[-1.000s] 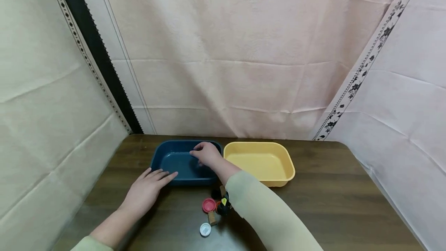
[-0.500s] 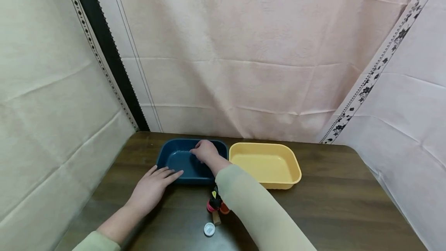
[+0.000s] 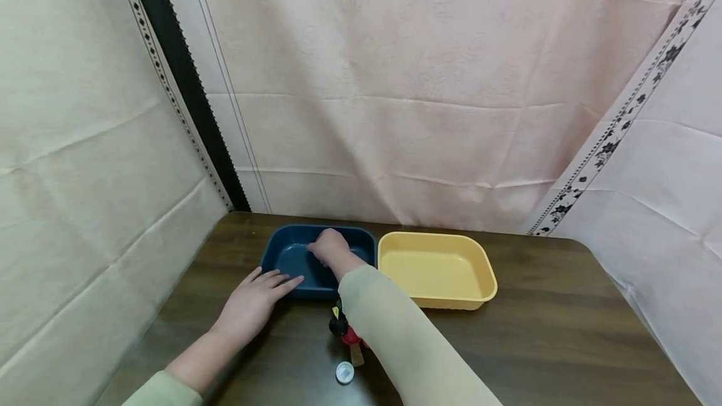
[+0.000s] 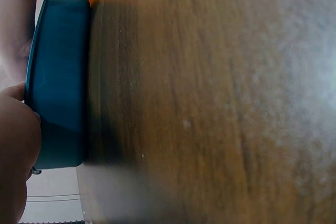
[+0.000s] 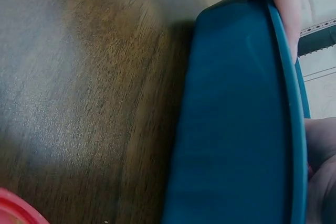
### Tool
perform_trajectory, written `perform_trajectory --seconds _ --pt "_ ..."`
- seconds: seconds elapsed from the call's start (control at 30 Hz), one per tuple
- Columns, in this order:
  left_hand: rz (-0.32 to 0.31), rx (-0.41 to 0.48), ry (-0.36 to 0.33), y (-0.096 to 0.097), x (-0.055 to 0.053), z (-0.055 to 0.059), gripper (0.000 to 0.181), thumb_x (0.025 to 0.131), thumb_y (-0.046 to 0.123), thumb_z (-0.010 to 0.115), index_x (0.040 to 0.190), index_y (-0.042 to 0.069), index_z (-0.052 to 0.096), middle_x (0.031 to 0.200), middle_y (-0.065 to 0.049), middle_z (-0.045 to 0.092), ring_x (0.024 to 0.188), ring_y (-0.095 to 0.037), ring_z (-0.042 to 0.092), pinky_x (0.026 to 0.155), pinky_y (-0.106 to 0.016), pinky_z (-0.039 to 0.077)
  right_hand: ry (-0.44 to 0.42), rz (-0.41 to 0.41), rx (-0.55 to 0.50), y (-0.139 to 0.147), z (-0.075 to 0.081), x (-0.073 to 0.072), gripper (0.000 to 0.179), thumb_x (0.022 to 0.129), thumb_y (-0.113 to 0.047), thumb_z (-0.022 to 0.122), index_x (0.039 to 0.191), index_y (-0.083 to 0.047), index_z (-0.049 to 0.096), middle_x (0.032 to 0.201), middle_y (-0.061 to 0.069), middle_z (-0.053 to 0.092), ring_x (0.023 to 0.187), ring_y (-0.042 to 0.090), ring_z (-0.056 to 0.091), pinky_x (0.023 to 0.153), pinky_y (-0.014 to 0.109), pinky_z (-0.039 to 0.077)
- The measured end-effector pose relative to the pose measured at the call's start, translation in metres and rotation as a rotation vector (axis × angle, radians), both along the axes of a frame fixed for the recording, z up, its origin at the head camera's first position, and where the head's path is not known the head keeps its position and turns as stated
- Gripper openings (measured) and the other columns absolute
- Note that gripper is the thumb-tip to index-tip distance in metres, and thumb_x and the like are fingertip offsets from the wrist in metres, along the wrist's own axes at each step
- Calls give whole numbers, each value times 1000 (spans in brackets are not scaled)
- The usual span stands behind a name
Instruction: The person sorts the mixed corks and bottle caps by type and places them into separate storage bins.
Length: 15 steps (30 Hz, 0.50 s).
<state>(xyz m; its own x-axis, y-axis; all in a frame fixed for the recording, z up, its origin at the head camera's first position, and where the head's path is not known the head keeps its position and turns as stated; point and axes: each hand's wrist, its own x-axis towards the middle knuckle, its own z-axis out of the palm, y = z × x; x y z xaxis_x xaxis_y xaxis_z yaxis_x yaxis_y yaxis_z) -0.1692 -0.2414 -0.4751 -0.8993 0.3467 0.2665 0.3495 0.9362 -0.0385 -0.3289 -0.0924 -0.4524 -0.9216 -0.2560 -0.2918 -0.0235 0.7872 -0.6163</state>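
My left hand [image 3: 251, 302] grips the near left corner of the blue tray [image 3: 307, 297]; in the right wrist view the left fingers [image 5: 286, 11] lie on both sides of its rim. Down inside the tray is my right hand [image 3: 329, 248], palm down with its fingers bent. A red sliver [image 5: 310, 172] shows beside the right hand in the right wrist view; the tray wall hides most of it, and whether it is held is unclear.
A yellow tray [image 3: 437, 302] stands right of the blue one. Before them lie a black object with a yellow patch [image 3: 337, 326], a red round piece [image 3: 351, 336], a small wooden block [image 3: 356, 354] and a white cap [image 3: 345, 373]. Cloth hangs behind the table.
Within the blue tray my right hand has shifted left, its forearm covering more of the small objects. My left hand stays at the tray corner. The head view has turned slightly left.
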Motion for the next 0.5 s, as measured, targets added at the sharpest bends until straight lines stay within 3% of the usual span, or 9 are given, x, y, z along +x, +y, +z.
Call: perform_trajectory --seconds 0.17,0.37,0.5 --pt "5 -4 -17 2 1 3 62 89 -2 69 141 29 57 129 -3 66 124 -28 57 111 -57 35 14 0 6 3 0 0 32 97 -39 63 82 -12 68 73 5 63 64 19 61 60 32 52" --pt "7 -5 -3 2 2 4 65 88 -4 69 141 30 57 128 -1 66 124 -28 57 112 -56 34 44 -6 56 -2 0 0 38 95 -38 66 119 -8 68 111 7 68 89 22 62 89 42 55" --pt "6 0 3 2 2 3 65 87 -5 69 141 30 58 128 -2 66 124 -28 57 112 -56 34 49 -4 104 -7 -3 -2 46 93 -41 68 127 -10 65 122 7 66 97 23 62 94 43 53"
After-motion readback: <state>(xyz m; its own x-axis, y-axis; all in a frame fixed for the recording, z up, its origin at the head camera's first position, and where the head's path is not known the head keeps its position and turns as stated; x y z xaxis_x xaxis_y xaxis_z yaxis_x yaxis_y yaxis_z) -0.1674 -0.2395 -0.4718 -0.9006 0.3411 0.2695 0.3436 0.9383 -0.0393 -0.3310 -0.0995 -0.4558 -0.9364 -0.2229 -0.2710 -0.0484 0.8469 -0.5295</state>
